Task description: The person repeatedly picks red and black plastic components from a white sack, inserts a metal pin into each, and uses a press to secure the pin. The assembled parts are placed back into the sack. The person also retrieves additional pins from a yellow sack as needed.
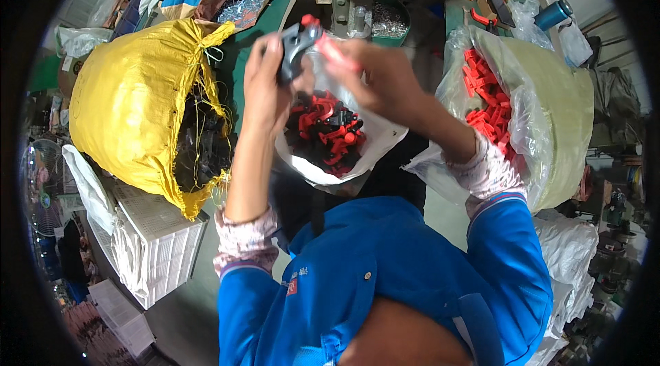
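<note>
My left hand grips a black plastic part upright in front of me. In my right hand is a red plastic lever-like piece, blurred by motion, its far end against the black part. A small red tip shows at the top of the black part. Below both hands, an open white sack holds a heap of red and black plastic pieces. Whether the two held parts are joined cannot be made out.
A yellow woven sack of black parts lies open on the left. On the right, a pale sack with clear lining holds red pieces. Ahead stand a machine and a green tub of small metal parts. White crates sit lower left.
</note>
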Action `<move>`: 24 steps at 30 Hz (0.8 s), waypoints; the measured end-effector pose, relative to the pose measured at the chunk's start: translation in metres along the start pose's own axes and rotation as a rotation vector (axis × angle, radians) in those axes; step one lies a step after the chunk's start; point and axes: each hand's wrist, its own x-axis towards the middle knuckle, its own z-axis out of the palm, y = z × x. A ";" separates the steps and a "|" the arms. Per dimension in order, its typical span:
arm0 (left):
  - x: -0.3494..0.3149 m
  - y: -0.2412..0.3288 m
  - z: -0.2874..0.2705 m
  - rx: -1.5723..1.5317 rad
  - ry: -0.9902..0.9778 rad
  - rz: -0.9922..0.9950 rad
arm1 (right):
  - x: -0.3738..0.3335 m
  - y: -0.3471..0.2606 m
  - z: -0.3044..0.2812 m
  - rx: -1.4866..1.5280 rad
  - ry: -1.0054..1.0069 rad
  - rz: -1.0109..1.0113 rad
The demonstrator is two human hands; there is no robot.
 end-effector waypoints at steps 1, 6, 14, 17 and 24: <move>-0.009 -0.004 -0.007 -0.009 0.007 -0.040 | -0.005 0.000 0.003 -0.073 -0.040 -0.007; -0.037 -0.032 -0.011 -0.066 0.073 -0.155 | -0.022 0.006 0.014 -0.086 -0.215 0.064; -0.044 -0.068 0.007 -0.006 0.292 -0.153 | -0.049 0.022 0.031 -0.373 -0.373 0.258; -0.051 -0.055 -0.015 0.114 0.120 -0.236 | -0.059 0.026 0.022 -0.317 -0.480 0.108; -0.064 -0.055 -0.029 0.192 0.216 -0.176 | -0.058 0.015 0.031 -0.209 -0.466 0.043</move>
